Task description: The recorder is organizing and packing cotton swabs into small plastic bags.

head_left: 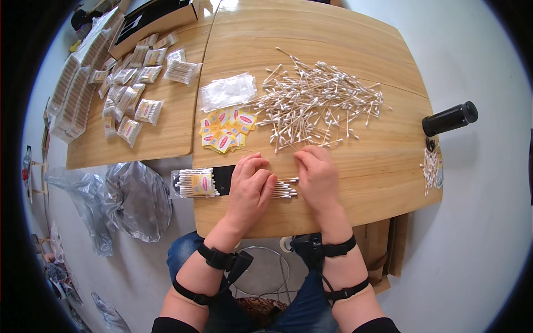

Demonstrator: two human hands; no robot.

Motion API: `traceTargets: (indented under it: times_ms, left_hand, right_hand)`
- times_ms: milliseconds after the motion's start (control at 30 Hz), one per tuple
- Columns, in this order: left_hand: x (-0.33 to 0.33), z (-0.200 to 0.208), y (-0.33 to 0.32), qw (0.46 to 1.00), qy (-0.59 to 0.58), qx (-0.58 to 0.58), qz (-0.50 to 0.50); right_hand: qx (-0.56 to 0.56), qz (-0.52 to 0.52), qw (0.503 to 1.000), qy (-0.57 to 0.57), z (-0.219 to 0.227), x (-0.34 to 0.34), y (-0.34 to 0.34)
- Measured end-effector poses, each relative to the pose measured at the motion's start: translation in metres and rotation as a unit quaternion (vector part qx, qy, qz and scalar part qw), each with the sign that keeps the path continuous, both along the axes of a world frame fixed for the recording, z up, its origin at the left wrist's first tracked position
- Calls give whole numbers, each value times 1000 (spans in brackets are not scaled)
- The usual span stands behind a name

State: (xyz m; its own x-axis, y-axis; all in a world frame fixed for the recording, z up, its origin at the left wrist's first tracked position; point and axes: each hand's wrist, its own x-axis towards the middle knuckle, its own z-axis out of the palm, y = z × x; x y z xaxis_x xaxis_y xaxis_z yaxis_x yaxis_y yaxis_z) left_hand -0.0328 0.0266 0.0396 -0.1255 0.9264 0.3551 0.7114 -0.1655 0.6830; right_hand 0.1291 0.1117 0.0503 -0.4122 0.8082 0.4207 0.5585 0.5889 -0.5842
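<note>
Head view: hands point(252, 182) flank slim, fluffy-tipped, seemingly wooden swabs point(286, 192).

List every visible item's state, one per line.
Left hand: curled over swabs, grip unclear
Right hand: fingers curled, grip unclear
Swab row: roughly aligned, partly covered
Swab pile: loose, jumbled
Yellow cards: heaped, overlapping
Clear bags: flat, stacked
Nearest pack: filled, lying flat
Cardboard box: open
Grey plastic bag: crumpled
</note>
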Motion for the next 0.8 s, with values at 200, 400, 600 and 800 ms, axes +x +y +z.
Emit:
traceTargets:
  times_ms: [200, 400, 600, 800]
  left_hand:
    - [4, 4, -1, 992, -113, -5, 52]
    - [5, 2, 0, 999, 46, 8, 8]
    - [-1, 4, -1, 1000, 6, 3, -14]
    - [-1, 5, 2, 1000, 11, -5, -26]
  right_hand:
    - [-79, 17, 997, -7, 9, 14, -5]
    - [-75, -10, 997, 30, 9, 6, -1]
    - [7, -69, 996, -59, 10, 12, 9]
    - [-37, -40, 996, -77, 9, 24, 8]
